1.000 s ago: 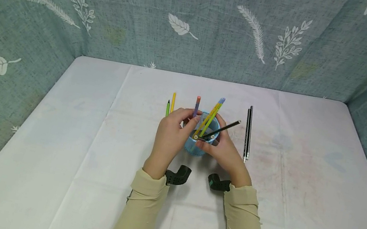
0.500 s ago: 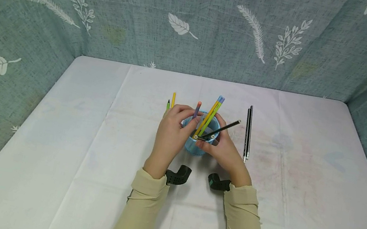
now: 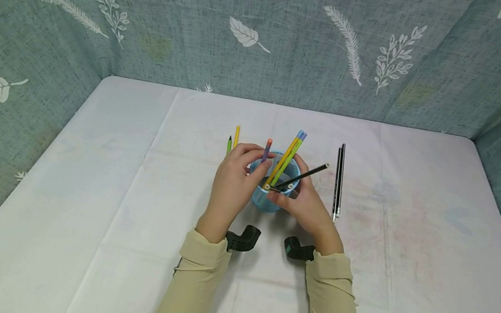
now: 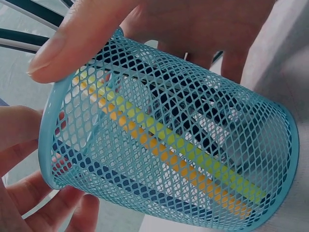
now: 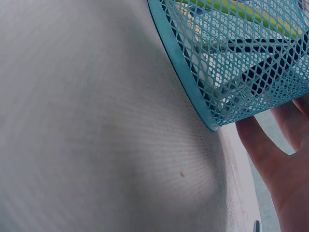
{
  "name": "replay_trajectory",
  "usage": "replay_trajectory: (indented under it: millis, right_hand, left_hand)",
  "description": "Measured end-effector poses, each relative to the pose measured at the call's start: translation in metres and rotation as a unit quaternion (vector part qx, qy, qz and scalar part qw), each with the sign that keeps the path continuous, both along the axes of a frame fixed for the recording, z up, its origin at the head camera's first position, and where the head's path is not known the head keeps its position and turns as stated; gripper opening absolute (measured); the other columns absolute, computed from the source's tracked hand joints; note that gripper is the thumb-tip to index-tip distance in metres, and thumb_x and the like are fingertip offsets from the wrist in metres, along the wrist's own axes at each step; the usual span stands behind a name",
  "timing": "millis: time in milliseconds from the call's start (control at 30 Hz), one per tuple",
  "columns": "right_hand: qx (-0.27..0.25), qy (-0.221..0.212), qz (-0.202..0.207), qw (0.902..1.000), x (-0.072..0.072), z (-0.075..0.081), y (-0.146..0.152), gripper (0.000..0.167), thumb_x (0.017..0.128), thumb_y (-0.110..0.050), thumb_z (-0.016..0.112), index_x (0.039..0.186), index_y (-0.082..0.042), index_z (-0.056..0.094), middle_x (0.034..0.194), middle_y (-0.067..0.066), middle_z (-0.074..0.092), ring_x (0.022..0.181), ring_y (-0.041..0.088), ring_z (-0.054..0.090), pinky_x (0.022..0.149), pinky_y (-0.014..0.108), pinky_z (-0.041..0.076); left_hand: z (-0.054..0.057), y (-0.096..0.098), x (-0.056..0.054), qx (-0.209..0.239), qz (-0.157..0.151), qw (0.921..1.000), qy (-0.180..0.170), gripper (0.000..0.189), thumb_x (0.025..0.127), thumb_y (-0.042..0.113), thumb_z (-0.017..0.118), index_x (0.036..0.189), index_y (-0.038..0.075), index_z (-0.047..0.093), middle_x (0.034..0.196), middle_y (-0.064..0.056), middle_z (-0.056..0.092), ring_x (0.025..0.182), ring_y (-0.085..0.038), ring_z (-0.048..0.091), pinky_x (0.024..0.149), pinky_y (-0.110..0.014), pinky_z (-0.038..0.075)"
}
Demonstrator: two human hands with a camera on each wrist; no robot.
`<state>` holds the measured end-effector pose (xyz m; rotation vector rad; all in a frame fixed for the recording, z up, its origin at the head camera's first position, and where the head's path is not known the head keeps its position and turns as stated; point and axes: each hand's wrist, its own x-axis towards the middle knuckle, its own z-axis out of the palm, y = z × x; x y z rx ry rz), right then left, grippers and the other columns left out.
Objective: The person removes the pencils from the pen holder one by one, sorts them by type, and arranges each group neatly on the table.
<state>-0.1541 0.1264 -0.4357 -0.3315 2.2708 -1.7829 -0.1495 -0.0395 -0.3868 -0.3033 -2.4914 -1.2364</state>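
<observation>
Grey-green cloth point(image 3: 274, 77) printed with white leaves rises past the far and side edges of a white-covered table point(image 3: 424, 254), broad to either side of the work. Blue mesh cup point(image 3: 265, 201) sits near the middle, diamond-holed, smooth round rim. Right hand point(image 3: 311, 206) curls round it, thumb at the near rim. Left hand point(image 3: 237, 182) pinches a purple pencil point(image 3: 265, 154) (orange-ended) at the left rim. Inside lean slim yellow point(image 3: 281, 163) and green point(image 3: 287, 163) pencils; one black pencil point(image 3: 308, 174) juts rightward. Two more black pencils point(image 3: 340, 181) lie parallel, right of the cup.
</observation>
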Motion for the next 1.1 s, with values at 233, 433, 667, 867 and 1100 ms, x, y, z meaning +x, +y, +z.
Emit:
replay_trajectory:
  millis: [233,433,667,867,1100]
  right_hand:
    - [-0.010,-0.016,0.007,0.9998,0.004,0.014,0.000,0.088,0.076,-0.030,0.069,0.138,-0.045,0.007,0.137,0.010,0.032,0.124,0.029,0.033,0.092,0.050,0.035]
    - [-0.005,-0.015,0.010,0.9998,0.011,0.028,-0.003,0.088,0.078,-0.029,0.067,0.141,-0.038,0.006,0.138,0.015,0.030,0.125,0.033,0.031,0.091,0.050,0.035]
    - [-0.002,-0.018,0.005,0.9998,0.007,0.017,-0.002,0.088,0.077,-0.030,0.068,0.139,-0.043,0.006,0.137,0.010,0.032,0.125,0.030,0.032,0.091,0.050,0.035]
    - [0.004,-0.005,-0.002,1.0000,0.000,0.000,-0.001,0.087,0.075,-0.038,0.069,0.133,-0.053,0.007,0.134,0.004,0.037,0.121,0.024,0.037,0.090,0.049,0.036]
    - [-0.003,0.008,-0.006,0.9999,0.000,-0.001,-0.001,0.088,0.073,-0.037,0.071,0.134,-0.051,0.010,0.128,0.003,0.042,0.120,0.022,0.039,0.093,0.050,0.032]
  left_hand:
    - [0.000,0.000,-0.001,0.006,-0.006,1.0000,-0.001,0.018,0.086,0.024,0.059,0.099,0.015,0.069,0.107,0.003,0.055,0.086,-0.010,0.051,0.065,-0.025,0.042]
    - [-0.002,-0.001,-0.002,0.007,-0.002,0.9999,-0.009,0.017,0.087,0.022,0.058,0.099,0.015,0.068,0.108,0.003,0.055,0.087,-0.012,0.052,0.065,-0.025,0.043]
    - [-0.005,-0.002,-0.004,0.008,0.004,0.9997,-0.021,0.018,0.086,0.022,0.058,0.099,0.015,0.068,0.107,0.003,0.055,0.093,-0.016,0.054,0.067,-0.024,0.046]
    - [-0.006,-0.007,-0.004,-0.006,0.006,0.9990,-0.043,0.018,0.087,0.023,0.057,0.098,0.014,0.068,0.104,0.003,0.058,0.091,-0.011,0.054,0.068,-0.024,0.047]
    - [0.000,-0.016,-0.003,0.024,0.036,0.9974,-0.058,0.025,0.093,0.031,0.046,0.097,0.014,0.064,0.095,0.003,0.062,0.079,-0.013,0.053,0.065,-0.029,0.042]
